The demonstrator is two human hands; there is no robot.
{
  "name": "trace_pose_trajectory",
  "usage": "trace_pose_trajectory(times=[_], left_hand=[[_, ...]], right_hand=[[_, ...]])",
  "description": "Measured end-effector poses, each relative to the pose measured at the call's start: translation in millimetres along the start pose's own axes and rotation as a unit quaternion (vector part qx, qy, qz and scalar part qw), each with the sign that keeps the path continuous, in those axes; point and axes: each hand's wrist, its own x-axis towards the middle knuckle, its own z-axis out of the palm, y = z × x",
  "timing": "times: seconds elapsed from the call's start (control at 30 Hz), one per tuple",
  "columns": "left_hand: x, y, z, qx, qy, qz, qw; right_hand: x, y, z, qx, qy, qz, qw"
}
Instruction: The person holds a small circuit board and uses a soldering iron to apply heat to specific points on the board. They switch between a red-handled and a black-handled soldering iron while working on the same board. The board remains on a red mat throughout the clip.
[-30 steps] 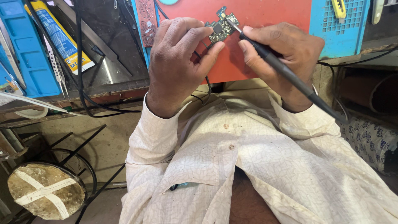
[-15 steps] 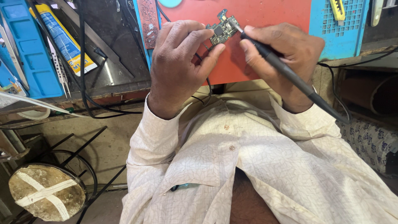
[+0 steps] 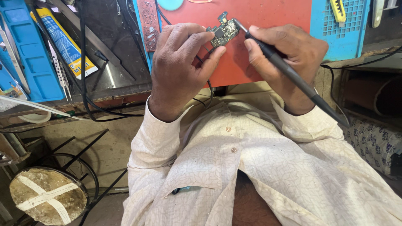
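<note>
My left hand [image 3: 180,67] pinches a small circuit board [image 3: 222,33] between thumb and fingers, held above a red mat [image 3: 272,16] on the bench. A black soldering iron [image 3: 289,71] lies in my right hand [image 3: 289,58] like a pen. Its metal tip touches the board's upper right edge. The iron's handle and cord run down to the right past my wrist. Both sleeves are cream-coloured.
A blue tray [image 3: 29,54] and a tube of adhesive [image 3: 63,42] lie at the left of the bench, with black cables [image 3: 83,83] draped over its edge. A blue perforated holder [image 3: 339,29] stands at the right. A round stool [image 3: 48,196] sits low left.
Both hands with the board and iron have stayed together, shifting only slightly in the view. The iron's tip remains at the board.
</note>
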Motion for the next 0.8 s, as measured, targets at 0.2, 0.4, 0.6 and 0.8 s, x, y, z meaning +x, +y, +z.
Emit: trace_pose_trajectory(times=[0.2,0.4,0.6,0.8], left_hand=[[0.5,-0.1,0.3,-0.003,0.0,0.0,1.0],[1.3,0.4,0.3,-0.001,0.0,-0.001,1.0],[1.2,0.8,1.0,-0.001,0.002,-0.002,1.0],[0.6,0.3,0.6,-0.002,0.0,-0.005,1.0]], right_hand=[[-0.6,1.7,-0.6,-0.01,-0.002,0.0,1.0],[-0.2,0.9,-2.0,-0.023,-0.006,-0.002,1.0],[0.3,-0.5,-1.6,-0.021,-0.006,-0.004,1.0],[1.0,-2.2,-3.1,-0.021,-0.012,-0.009,1.0]])
